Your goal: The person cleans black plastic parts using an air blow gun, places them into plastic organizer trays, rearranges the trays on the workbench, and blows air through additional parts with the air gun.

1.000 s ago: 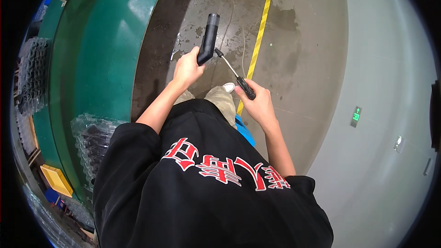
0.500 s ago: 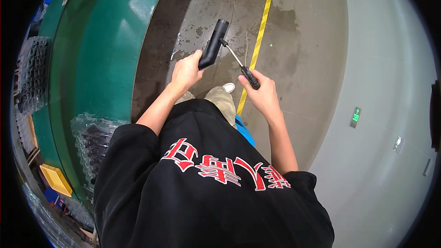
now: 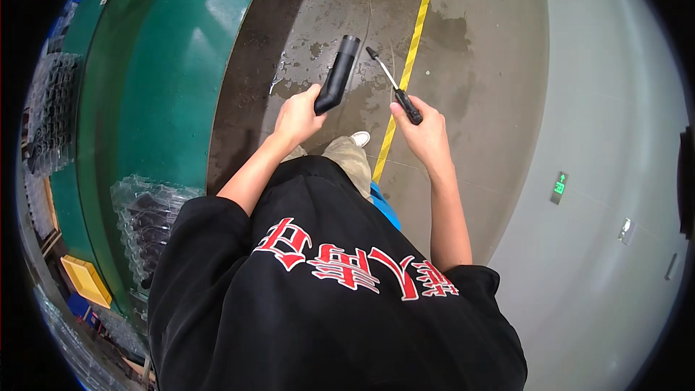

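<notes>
My left hand (image 3: 300, 116) is closed round the lower, bent end of a black elbow-shaped tube (image 3: 336, 80). The tube's wider, collared end points up and away from me. My right hand (image 3: 426, 136) grips the black handle of a hand tool (image 3: 410, 107) with a thin metal shaft and a small, dark, thicker tip. That tip stands apart from the tube, to the right of its collared end; its exact kind cannot be made out. Both hands are held out in front of my body, above the floor.
A long green worktop (image 3: 181, 51) runs along my left side, with stacked clear plastic trays (image 3: 156, 213) and a yellow bin (image 3: 87, 281) beside it. Yellow-black tape (image 3: 414, 47) crosses the wet floor (image 3: 311, 47). A grey wall (image 3: 608, 137) rises on the right.
My right hand has moved right and slightly up, taking the tool's tip away from the side of the tube. The tube in my left hand has shifted slightly down.
</notes>
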The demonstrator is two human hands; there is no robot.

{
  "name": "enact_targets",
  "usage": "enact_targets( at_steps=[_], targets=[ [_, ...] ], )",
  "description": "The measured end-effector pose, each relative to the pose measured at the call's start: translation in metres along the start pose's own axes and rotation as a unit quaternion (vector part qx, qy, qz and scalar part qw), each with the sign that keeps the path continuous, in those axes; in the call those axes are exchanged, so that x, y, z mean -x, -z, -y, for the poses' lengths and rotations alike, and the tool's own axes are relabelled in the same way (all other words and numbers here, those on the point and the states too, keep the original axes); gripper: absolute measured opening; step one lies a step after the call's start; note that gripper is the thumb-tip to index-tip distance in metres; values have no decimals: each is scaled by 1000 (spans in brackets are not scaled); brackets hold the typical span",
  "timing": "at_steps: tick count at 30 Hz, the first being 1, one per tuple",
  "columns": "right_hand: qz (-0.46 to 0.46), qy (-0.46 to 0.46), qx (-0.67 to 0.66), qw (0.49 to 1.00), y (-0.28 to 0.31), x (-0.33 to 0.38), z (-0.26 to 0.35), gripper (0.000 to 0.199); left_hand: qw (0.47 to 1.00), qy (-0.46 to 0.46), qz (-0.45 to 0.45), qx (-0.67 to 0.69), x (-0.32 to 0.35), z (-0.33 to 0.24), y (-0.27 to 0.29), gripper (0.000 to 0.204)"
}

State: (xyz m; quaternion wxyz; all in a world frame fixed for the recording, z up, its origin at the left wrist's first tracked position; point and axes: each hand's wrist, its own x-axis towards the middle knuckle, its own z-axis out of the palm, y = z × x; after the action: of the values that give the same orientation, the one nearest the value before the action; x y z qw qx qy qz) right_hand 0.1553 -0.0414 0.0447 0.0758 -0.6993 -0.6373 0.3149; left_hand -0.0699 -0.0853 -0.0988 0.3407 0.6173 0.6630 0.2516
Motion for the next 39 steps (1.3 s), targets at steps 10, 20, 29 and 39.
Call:
enact_targets(
  at_steps=[10,20,29,39],
  targets=[
    [53,44,-98,993,6,32,-11,29,862,159,130,463,-11,-43,30,21],
    [81,34,-82,993,5,61,15,27,854,143,100,491,-18,-30,19,16],
    [78,42,-68,994,11,53,11,32,870,147,93,462,-14,-28,27,18],
    [-10,43,-301,953,-4,13,0,44,970,-168,130,118,1,-39,31,33]
  ],
)
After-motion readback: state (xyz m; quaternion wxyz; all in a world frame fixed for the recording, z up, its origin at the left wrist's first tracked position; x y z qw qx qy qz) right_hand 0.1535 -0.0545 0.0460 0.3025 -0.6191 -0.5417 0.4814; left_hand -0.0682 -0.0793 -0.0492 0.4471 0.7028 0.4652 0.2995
